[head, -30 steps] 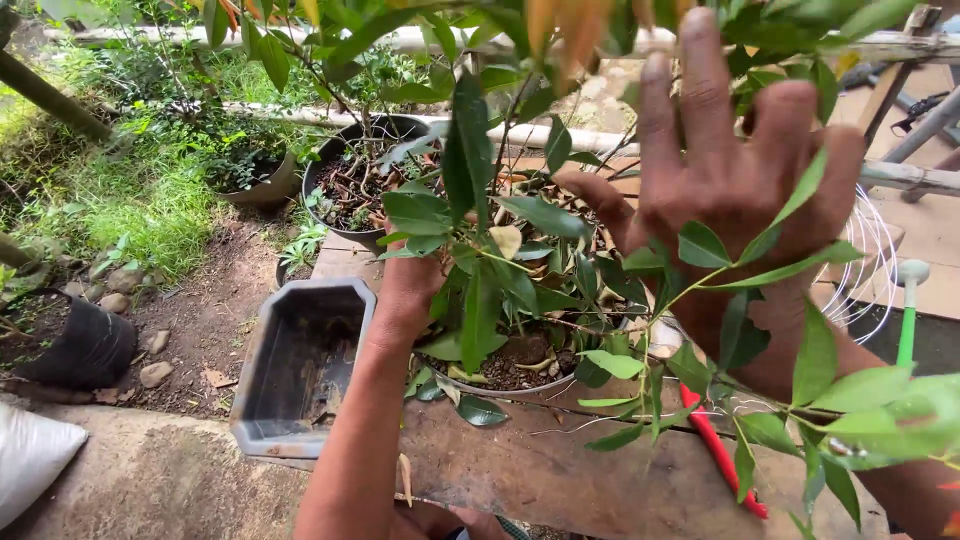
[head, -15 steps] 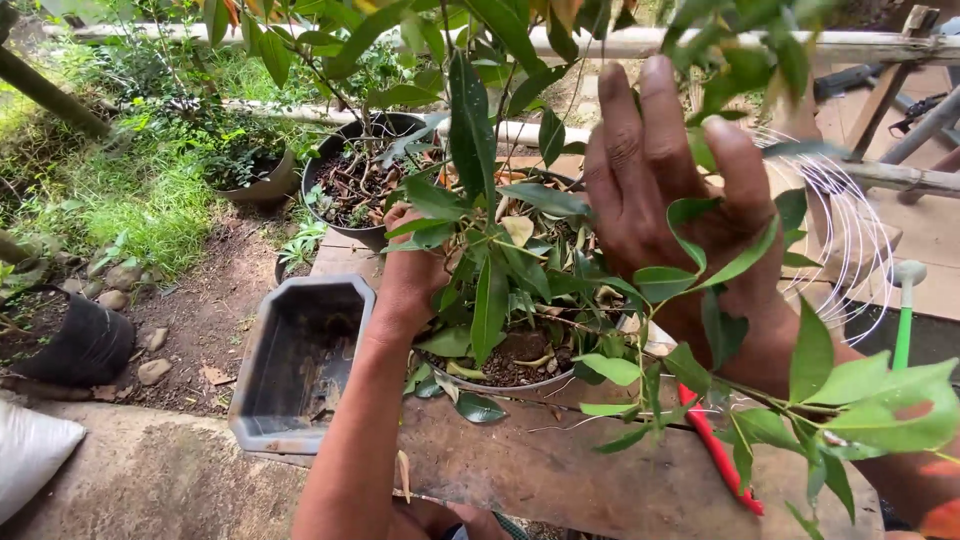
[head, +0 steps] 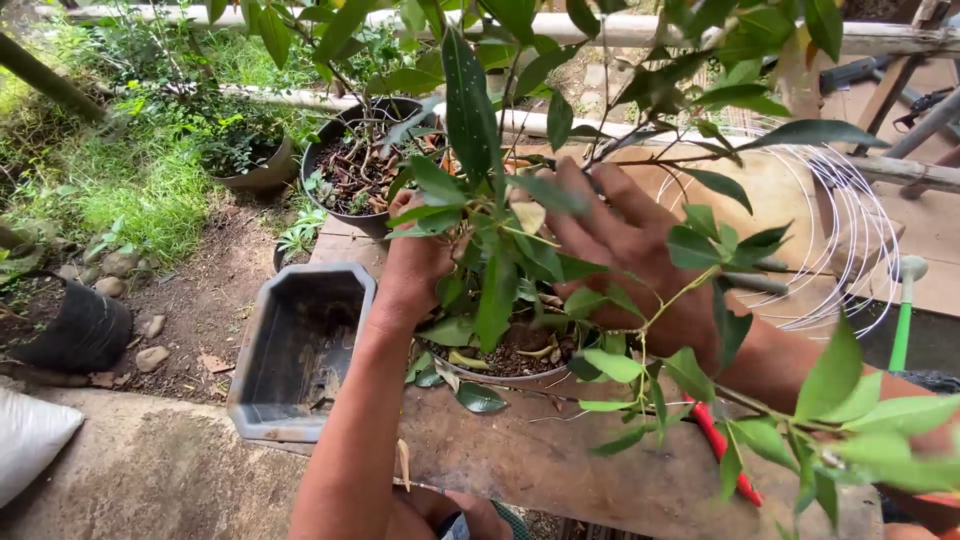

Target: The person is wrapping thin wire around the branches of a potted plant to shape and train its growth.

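A small leafy plant (head: 497, 285) grows in a shallow round pot (head: 500, 375) of dark soil on a wooden bench (head: 560, 465). My left hand (head: 413, 268) reaches into the foliage from the left and closes around the stem low down, its fingertips hidden by leaves. My right hand (head: 625, 245) comes in from the right with its back towards me. Its fingers are stretched out among the upper branches and leaves, and I see nothing gripped in them. A long leafy branch (head: 700, 385) crosses in front of my right forearm.
An empty grey rectangular planter (head: 262, 392) stands left of the pot. Red-handled pruners (head: 724, 450) lie on the bench, with a white wire coil (head: 845, 255) and a green-handled tool (head: 903, 325) to the right. A black pot (head: 345, 195) sits behind; a black pot (head: 85, 330) and white sack (head: 30, 440) are on the ground at the left.
My right hand has dropped from upright with spread fingers and turned left, its fingers now lying among the upper branches. My left hand has stayed at the stem.
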